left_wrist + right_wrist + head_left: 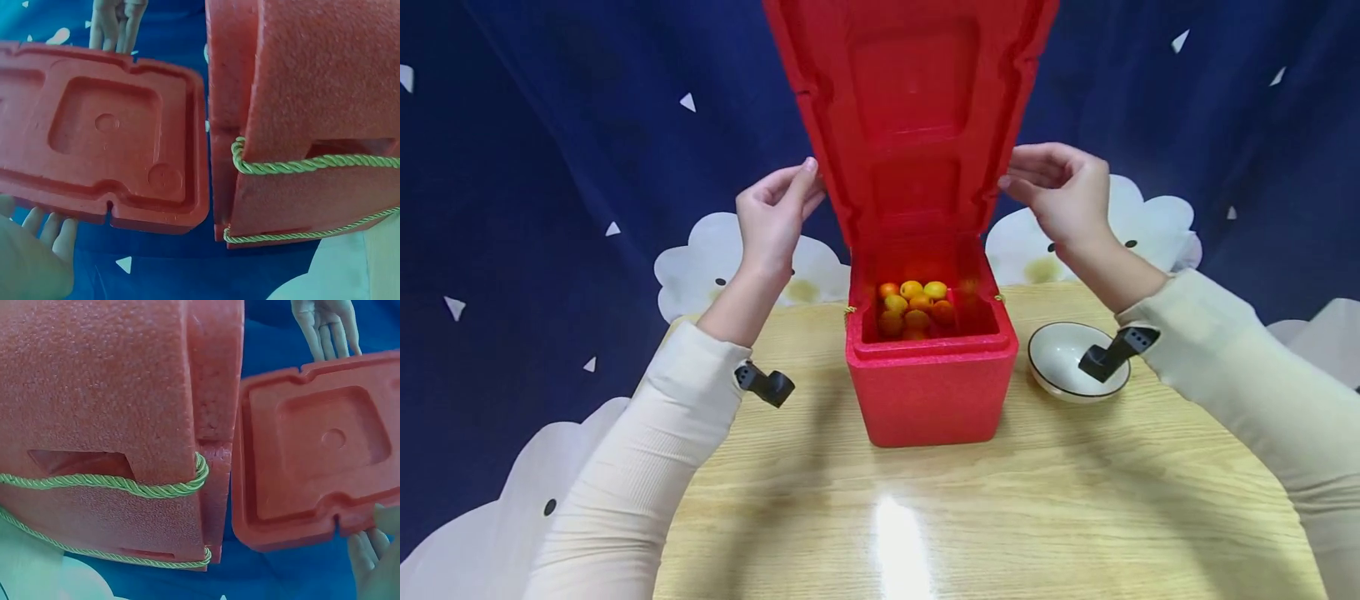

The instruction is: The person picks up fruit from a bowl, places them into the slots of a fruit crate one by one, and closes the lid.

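Observation:
A red foam lid (917, 83), its recessed inner face toward me, stands tilted up above the back of a red foam box (936, 400). My left hand (775, 217) holds the lid's left edge, thumb in front and fingers at the side. On the opposite edge, my right hand (1067, 196) pinches the lid between thumb and fingers. In the right wrist view the right thumb lies over the lid's rim (337, 528). Several round yellow and orange fruits (920, 304) lie inside the box.
To the right of the box a white bowl with a dark rim (1060, 354) stands on the wooden table (820, 533). Gold twisted cord (312, 164) runs along the box's sides. A dark blue curtain (587, 125) with white clouds hangs behind the table.

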The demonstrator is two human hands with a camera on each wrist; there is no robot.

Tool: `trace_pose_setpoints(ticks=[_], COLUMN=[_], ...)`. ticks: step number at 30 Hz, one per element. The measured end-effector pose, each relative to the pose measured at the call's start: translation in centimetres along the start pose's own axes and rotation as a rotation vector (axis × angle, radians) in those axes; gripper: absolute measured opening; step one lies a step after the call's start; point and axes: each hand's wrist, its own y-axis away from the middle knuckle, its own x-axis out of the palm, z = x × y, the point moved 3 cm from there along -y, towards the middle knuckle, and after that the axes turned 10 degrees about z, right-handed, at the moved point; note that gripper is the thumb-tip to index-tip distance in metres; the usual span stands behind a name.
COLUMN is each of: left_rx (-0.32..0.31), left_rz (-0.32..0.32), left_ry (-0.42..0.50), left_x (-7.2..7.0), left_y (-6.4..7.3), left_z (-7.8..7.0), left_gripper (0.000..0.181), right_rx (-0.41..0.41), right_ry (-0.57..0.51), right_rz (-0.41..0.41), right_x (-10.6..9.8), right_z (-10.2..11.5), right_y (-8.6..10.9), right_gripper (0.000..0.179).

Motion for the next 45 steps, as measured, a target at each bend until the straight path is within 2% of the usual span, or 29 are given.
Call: trace_pose_setpoints(ticks=[5, 9, 14, 17, 21, 24, 25, 26, 29, 32, 37, 43, 45], left_rx=[-0.07, -0.128, -0.193, -0.219, -0.261, -0.283, -0.283, -0.277, -0.256, -0.24, -0.219, -0.24, -0.248], left_rz=[0.04, 0.107, 0.156, 0.234, 0.356, 0.375, 0.367, 0.356, 0.317, 0.299, 0.286, 0.288, 0.29], left_ry=[0.004, -0.008, -0.013, -0.026, -0.043, -0.104, -0.148, -0.204, -0.367, -0.465, -0.497, -0.502, -0.485], left_x=[-0.1, -0.4, -0.8, -1.1, -1.9, -2.5, -2.8, -2.9, -3.2, -3.2, -3.0, -3.0, -3.1], left_y=[0.1, 0.4, 0.9, 1.2, 1.5, 1.9, 2.2, 2.4, 3.1, 3.6, 4.1, 4.6, 4.7], left_z=[0.4, 0.6, 0.7, 0.5, 0.4, 0.6, 0.7, 0.9, 1.3, 1.8, 2.7, 4.0, 4.5], left_gripper=[0.031, 0.037, 0.044, 0.046, 0.047, 0.045, 0.045, 0.044, 0.042, 0.038, 0.033, 0.033, 0.034], right_rx=[0.102, 0.192, 0.271, 0.271, 0.269, 0.284, 0.287, 0.286, 0.278, 0.253, 0.237, 0.252, 0.253], right_ry=[-0.038, -0.08, -0.13, -0.168, -0.265, -0.314, -0.295, -0.243, -0.046, 0.112, 0.116, 0.161, 0.137], right_rz=[0.044, 0.175, 0.315, 0.38, 0.479, 0.529, 0.53, 0.522, 0.485, 0.426, 0.364, 0.353, 0.356], right_x=[-0.4, -0.8, -1.5, -1.9, -2.3, -2.5, -2.6, -2.8, -3.1, -3.1, -2.9, -2.7, -2.7], right_z=[-0.3, -0.2, 0.4, 0.6, 0.4, -0.2, -0.5, -0.7, -1.1, -1.2, -2.0, -3.7, -4.2], right_y=[0.2, 0.3, 0.6, 0.7, 0.8, 1.1, 1.2, 1.3, 2.0, 2.7, 3.6, 4.6, 4.8], right_gripper=[0.043, 0.055, 0.065, 0.059, 0.037, 0.026, 0.029, 0.026, 0.03, 0.029, 0.034, 0.034, 0.034])
